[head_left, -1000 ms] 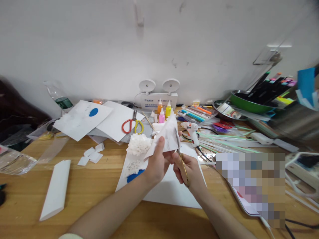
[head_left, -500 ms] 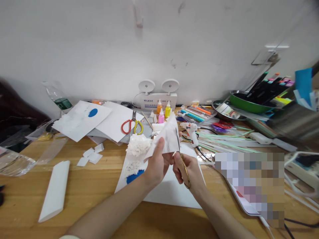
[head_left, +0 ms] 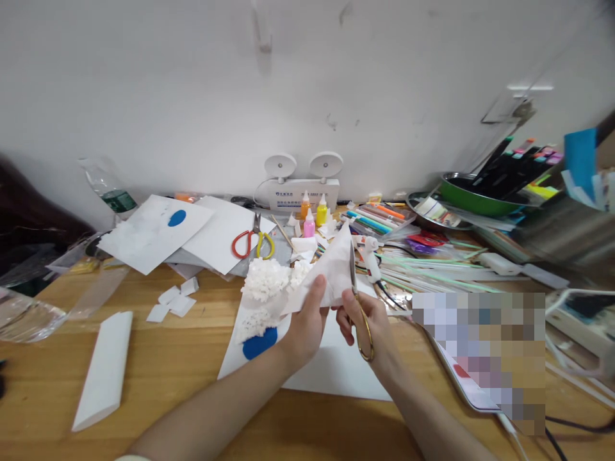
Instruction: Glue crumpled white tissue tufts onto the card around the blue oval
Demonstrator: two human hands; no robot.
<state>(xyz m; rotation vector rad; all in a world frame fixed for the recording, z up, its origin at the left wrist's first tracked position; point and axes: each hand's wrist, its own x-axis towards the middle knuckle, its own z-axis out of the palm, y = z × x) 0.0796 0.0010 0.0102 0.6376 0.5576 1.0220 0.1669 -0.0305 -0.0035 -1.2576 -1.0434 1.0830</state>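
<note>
My left hand (head_left: pixel 307 320) is closed on a white piece of paper (head_left: pixel 331 266), thumb on its near side; the sheet tapers to a point at the top. In my right hand (head_left: pixel 368 320) are gold-handled scissors (head_left: pixel 364 330), their blades upright along the paper's right edge. Both hands are above a white sheet (head_left: pixel 331 365) on the table. On that sheet, left of my hands, lie a blue patch (head_left: pixel 259 344) and a crumbly white mass (head_left: pixel 264 280). My left fingers are partly hidden behind the paper.
Red-and-yellow-handled scissors (head_left: pixel 252 242) lie behind on the left. Small paint bottles (head_left: pixel 309 224) stand at the back. Right of them are a white glue gun (head_left: pixel 368 256) and a tablet (head_left: pixel 461 378). A folded white paper (head_left: pixel 103 371) and cut squares (head_left: pixel 180 304) lie left.
The held paper and my left hand have shifted slightly right and down. The scissors stay at the paper's right edge, a little further right.
</note>
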